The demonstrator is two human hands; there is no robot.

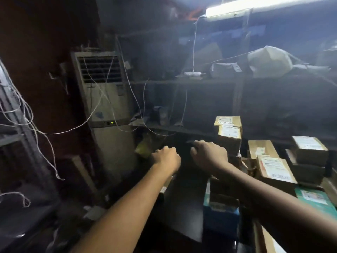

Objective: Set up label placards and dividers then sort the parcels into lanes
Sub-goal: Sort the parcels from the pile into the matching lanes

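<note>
The left hand [165,158] and the right hand [207,154] both reach forward, close together, with their fingers curled down. It is too dark to tell if either one holds anything. The brown parcels [273,167] sit piled up just beside the right hand.

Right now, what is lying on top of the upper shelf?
On the upper shelf lie a pale wrapped bundle, a grey packet and a small white flat item. Anything behind them is covered or lost in the dark.
</note>
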